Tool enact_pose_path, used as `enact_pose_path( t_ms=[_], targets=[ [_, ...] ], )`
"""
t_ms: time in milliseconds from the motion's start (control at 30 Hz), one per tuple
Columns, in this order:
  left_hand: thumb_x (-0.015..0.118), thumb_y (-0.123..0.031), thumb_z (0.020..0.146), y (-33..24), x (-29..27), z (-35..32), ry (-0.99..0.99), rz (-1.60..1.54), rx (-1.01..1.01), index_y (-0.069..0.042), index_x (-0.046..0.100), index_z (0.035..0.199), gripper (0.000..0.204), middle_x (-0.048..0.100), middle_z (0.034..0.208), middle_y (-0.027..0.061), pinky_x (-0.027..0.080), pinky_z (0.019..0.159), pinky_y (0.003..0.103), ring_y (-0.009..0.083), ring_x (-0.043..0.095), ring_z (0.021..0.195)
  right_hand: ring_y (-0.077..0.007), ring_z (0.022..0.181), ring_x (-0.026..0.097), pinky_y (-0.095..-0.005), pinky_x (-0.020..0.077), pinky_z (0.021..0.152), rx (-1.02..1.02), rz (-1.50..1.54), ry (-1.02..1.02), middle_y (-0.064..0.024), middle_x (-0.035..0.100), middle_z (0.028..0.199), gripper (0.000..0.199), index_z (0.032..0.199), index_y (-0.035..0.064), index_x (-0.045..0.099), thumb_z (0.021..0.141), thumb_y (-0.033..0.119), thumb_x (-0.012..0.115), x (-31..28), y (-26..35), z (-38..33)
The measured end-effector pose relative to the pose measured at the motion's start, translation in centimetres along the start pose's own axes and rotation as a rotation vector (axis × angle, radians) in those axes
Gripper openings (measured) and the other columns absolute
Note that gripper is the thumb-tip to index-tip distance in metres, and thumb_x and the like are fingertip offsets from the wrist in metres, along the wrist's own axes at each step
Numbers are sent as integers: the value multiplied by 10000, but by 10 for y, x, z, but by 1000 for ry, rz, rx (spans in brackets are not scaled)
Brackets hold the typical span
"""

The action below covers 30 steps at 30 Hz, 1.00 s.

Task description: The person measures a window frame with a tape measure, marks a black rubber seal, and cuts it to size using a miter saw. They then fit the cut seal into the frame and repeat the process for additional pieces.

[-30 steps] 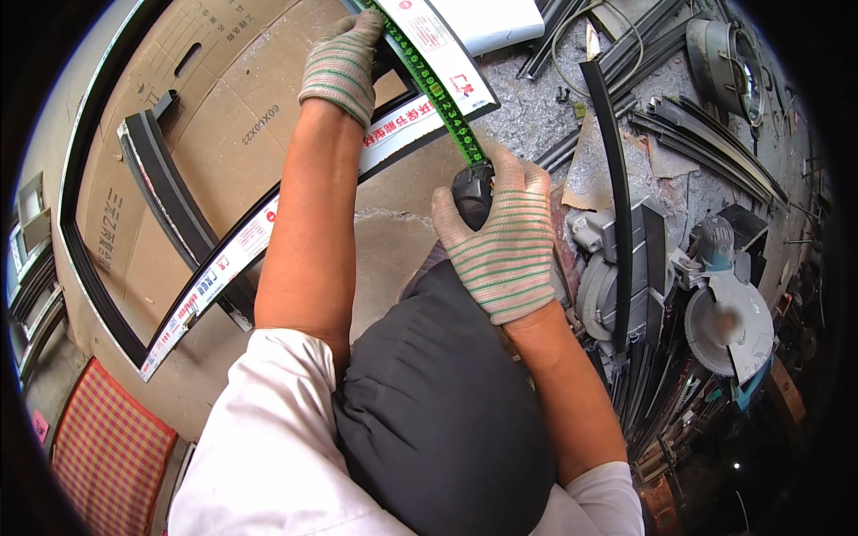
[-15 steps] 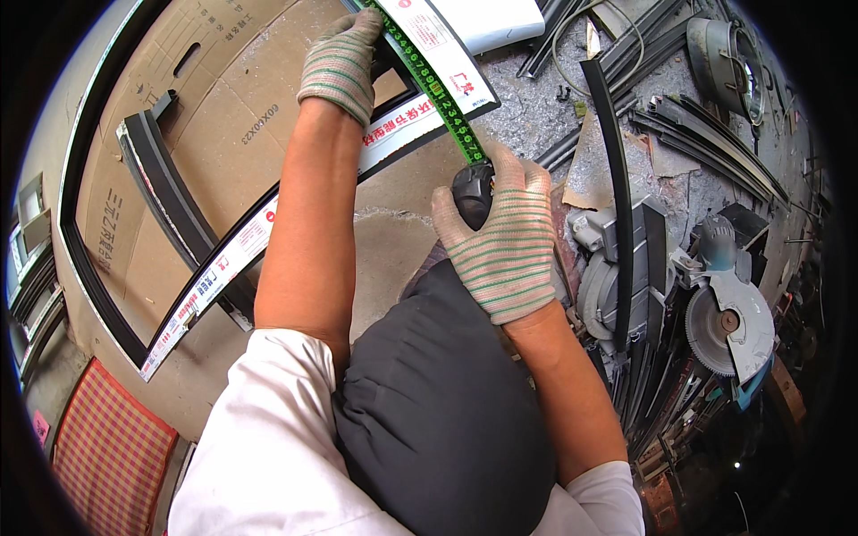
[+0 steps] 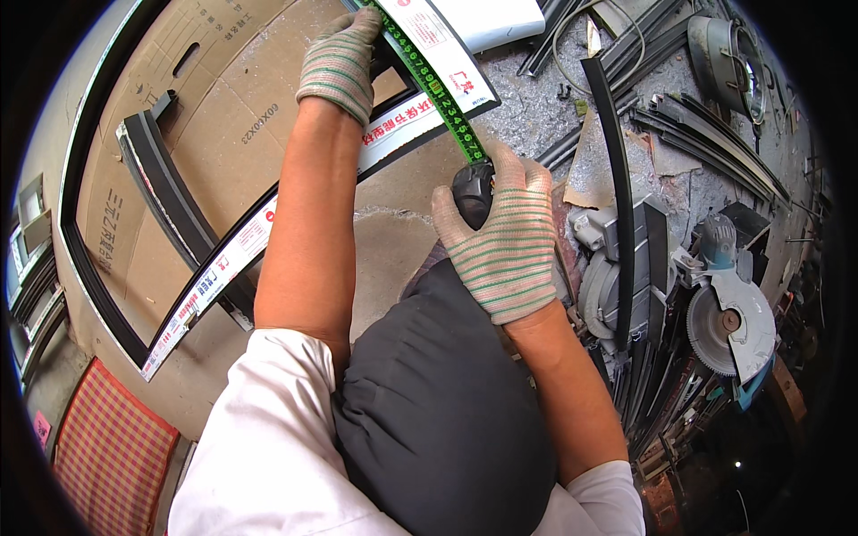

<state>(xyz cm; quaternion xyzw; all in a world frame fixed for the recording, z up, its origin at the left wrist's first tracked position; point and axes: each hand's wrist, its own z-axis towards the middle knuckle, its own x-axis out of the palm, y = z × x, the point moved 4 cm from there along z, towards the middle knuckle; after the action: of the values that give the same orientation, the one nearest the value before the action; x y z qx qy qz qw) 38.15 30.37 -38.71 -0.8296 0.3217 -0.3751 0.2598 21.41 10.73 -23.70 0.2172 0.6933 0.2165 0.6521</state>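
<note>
My right hand [image 3: 503, 246], in a striped knit work glove, grips the black case of a tape measure [image 3: 474, 192]. Its green blade [image 3: 435, 87] is drawn out and runs up and left along a frame member covered in white printed film [image 3: 433, 36]. My left hand [image 3: 338, 71], gloved alike, has its fingers closed at the blade's far part, at the top edge of the view; the blade's end is out of sight. Under my left forearm passes another film-covered side [image 3: 237, 241] of the large dark frame [image 3: 76, 234]. The case hangs just off the frame's corner.
Cardboard sheets [image 3: 232, 116] lie beneath the frame, with a curved dark profile [image 3: 170, 196] on them. At right are a saw with a toothed round blade [image 3: 715, 326], a long black strip [image 3: 617, 179] and piles of metal profiles [image 3: 715, 143]. A checked cloth seat [image 3: 112, 447] is lower left.
</note>
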Motion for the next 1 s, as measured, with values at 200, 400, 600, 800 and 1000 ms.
enact_pose_path(
  t_ms=[200,400,600,800,1000],
  targets=[
    [742,-203,972,-2,0,-1,29,83,28,-43,628,1167,276,707,968,109,620,712,378,250,709,788,-433,1142,567,-500,499,1007,-15,1,-11,-279,529,1232,740,1358,-16,533,758,250,874,0,0,0],
    [741,-222,974,-5,1,-3,36,127,34,-45,644,1155,271,709,953,98,615,703,369,241,709,791,-409,1110,578,-482,512,975,-47,-9,-24,-270,527,1217,737,1381,-3,532,772,242,867,1,-2,0],
    [730,-215,983,-3,3,-7,60,78,25,-29,647,1188,289,715,971,107,617,718,368,239,713,806,-359,1045,595,-442,534,925,-56,-31,-28,-251,522,1201,734,1427,36,523,800,226,854,0,0,0],
    [732,-183,980,-2,5,-8,-63,12,8,-16,602,1257,349,709,1022,127,622,756,407,273,717,835,-364,1066,590,-444,530,936,-51,-29,-26,-254,522,1218,733,1420,18,520,802,229,854,0,-1,0],
    [744,-154,968,-1,-2,1,37,14,3,-16,572,1271,375,704,1039,145,627,759,424,293,722,858,-372,1078,581,-450,521,952,-52,-47,-24,-258,521,1220,733,1414,11,521,800,227,857,0,0,0]
  ],
)
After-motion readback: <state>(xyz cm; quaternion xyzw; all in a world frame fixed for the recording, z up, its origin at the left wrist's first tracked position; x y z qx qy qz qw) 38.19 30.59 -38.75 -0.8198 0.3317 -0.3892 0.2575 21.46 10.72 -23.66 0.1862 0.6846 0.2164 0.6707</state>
